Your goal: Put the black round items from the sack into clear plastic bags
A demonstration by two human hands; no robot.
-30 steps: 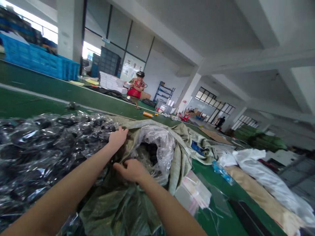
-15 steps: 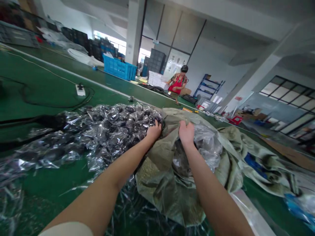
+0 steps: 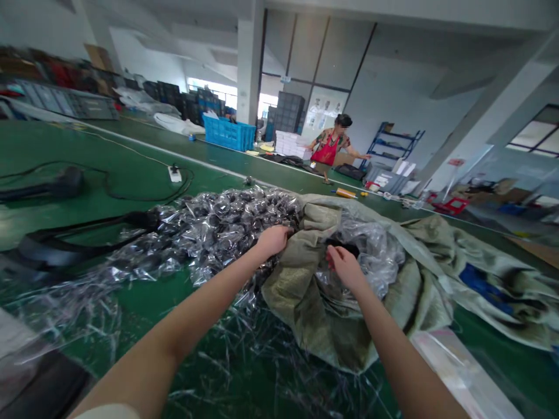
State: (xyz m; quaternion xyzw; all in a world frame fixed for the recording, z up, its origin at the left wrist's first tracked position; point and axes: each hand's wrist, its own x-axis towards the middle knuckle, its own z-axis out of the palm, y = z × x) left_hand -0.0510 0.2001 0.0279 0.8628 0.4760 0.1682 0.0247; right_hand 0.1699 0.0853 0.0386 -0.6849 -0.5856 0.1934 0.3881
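A large grey-green woven sack point(image 3: 314, 302) lies crumpled on the green table, its mouth lined with clear plastic point(image 3: 375, 250). My left hand point(image 3: 274, 240) is closed on the sack's edge, right beside a heap of small black parts in clear bags point(image 3: 218, 227). My right hand point(image 3: 345, 265) pinches the clear liner at the sack's mouth, close to something black inside. Both forearms reach forward from the lower edge of the view.
A power strip point(image 3: 174, 173) and black cables point(image 3: 78, 233) lie at the left. A person in a red apron point(image 3: 332, 148) stands at the far side near a blue crate point(image 3: 229, 134) and white boxes point(image 3: 290, 144). Flat clear bags point(image 3: 458, 372) lie at the lower right.
The view swung left and down. My right hand moved from the sack's near fold up to its mouth, then slid down a little onto the liner. My left hand stayed on the sack's edge.
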